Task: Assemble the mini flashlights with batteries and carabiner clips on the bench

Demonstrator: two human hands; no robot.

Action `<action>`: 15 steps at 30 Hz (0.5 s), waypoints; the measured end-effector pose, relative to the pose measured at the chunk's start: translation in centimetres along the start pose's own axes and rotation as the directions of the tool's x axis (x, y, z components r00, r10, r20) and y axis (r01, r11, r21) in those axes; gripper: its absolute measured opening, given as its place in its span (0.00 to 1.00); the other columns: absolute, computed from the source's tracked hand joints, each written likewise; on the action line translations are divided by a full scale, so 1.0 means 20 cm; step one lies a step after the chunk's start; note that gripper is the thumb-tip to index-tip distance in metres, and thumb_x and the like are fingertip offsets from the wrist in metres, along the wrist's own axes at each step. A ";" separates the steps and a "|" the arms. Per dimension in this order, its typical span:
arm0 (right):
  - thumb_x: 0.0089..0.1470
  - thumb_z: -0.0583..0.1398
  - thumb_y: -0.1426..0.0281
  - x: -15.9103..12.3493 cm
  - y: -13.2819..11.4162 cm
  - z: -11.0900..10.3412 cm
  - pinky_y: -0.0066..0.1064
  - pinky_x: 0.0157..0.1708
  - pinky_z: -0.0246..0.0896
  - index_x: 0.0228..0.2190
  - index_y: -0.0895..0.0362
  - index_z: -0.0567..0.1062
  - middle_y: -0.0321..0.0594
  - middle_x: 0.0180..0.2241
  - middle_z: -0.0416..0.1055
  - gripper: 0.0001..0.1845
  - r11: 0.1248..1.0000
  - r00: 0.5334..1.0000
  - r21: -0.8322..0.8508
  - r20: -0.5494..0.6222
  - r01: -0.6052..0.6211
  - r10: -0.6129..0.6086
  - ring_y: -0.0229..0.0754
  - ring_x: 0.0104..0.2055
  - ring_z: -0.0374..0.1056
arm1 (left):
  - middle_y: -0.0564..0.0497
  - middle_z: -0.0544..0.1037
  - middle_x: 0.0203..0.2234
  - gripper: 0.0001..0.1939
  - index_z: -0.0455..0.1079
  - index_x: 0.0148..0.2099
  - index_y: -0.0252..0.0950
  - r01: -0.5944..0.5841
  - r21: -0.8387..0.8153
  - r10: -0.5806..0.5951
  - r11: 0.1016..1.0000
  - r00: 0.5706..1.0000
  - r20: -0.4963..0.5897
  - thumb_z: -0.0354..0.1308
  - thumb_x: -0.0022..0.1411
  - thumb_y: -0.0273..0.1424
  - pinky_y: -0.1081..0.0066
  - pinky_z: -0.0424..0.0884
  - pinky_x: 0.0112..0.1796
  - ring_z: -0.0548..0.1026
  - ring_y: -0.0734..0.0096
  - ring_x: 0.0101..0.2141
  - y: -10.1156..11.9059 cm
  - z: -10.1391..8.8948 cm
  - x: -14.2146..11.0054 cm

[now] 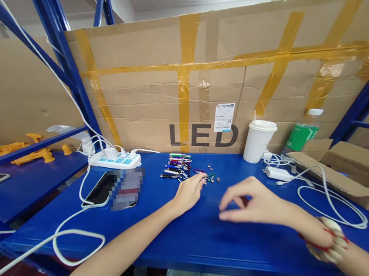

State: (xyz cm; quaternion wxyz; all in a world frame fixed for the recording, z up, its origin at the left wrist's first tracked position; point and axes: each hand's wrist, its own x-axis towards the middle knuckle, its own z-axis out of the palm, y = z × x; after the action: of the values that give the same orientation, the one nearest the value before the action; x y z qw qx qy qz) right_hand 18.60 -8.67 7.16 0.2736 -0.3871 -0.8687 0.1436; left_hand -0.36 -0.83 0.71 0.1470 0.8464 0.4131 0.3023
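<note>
My left hand (190,193) is closed, fingertips pressed together at a small green carabiner (211,178) with silvery metal by it. Whatever else lies under those fingers is hidden. Small loose metal pieces (218,179) are scattered beside it, along with a purple carabiner (199,170). Just behind, a row of small keychain flashlights (176,167) in several colours lies side by side, clips to the right. My right hand (255,201) hovers over the blue table (195,238), thumb and forefinger curved with a gap between them and nothing visible inside.
A white cup with a straw (259,141), a green-labelled bottle (302,132), a charger (279,173) with cable and an open cardboard box (356,172) stand right. Left are a power strip (117,159), a phone (101,190) and a loose white cable (77,228). Cardboard (141,103) closes the back.
</note>
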 end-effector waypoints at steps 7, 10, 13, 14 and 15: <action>0.50 0.58 0.57 0.17 0.30 0.12 0.25 0.19 0.55 0.38 0.56 0.77 0.38 0.25 0.71 0.19 0.999 0.954 -0.025 -0.298 -0.028 0.019 0.30 0.17 0.53 | 0.53 0.74 0.29 0.14 0.64 0.47 0.39 0.029 -0.037 -0.029 0.999 1.000 0.010 0.40 0.65 0.30 0.75 0.65 0.32 0.71 0.74 0.29 0.01 -0.01 0.01; 0.52 0.57 0.58 0.13 0.36 0.18 0.25 0.19 0.57 0.39 0.55 0.77 0.41 0.30 0.73 0.18 1.000 0.954 -0.019 -0.301 -0.010 0.003 0.29 0.17 0.55 | 0.55 0.72 0.26 0.13 0.64 0.46 0.39 0.012 -0.051 -0.009 0.999 0.998 0.057 0.40 0.66 0.30 0.76 0.64 0.32 0.70 0.74 0.28 0.01 0.00 0.01; 0.52 0.57 0.58 0.11 0.37 0.21 0.25 0.18 0.59 0.38 0.54 0.78 0.41 0.32 0.73 0.17 0.999 0.952 0.032 -0.304 -0.021 0.029 0.29 0.16 0.58 | 0.55 0.71 0.26 0.13 0.64 0.44 0.38 -0.028 -0.064 0.034 0.998 0.996 0.084 0.40 0.66 0.30 0.76 0.63 0.32 0.69 0.75 0.28 0.02 0.01 0.01; 0.53 0.56 0.58 0.10 0.37 0.21 0.24 0.18 0.60 0.38 0.54 0.78 0.41 0.32 0.73 0.17 0.998 0.953 0.055 -0.301 -0.021 0.036 0.29 0.16 0.59 | 0.54 0.71 0.26 0.13 0.64 0.43 0.38 -0.042 -0.069 0.048 0.997 0.995 0.089 0.40 0.66 0.29 0.76 0.63 0.32 0.69 0.75 0.28 0.03 0.01 0.00; 0.53 0.56 0.58 0.10 0.36 0.22 0.24 0.17 0.60 0.37 0.54 0.78 0.41 0.32 0.73 0.17 0.997 0.954 0.078 -0.296 -0.019 0.041 0.29 0.16 0.60 | 0.54 0.71 0.27 0.12 0.64 0.43 0.38 -0.052 -0.073 0.058 0.996 0.994 0.096 0.39 0.66 0.29 0.76 0.63 0.32 0.69 0.75 0.28 0.03 0.01 0.00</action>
State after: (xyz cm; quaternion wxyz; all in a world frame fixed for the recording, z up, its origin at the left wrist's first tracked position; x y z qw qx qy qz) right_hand 19.19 -2.53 1.05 0.4133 -0.4071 -0.8056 0.1201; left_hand 0.18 -1.18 0.83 0.1883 0.8656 0.3710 0.2785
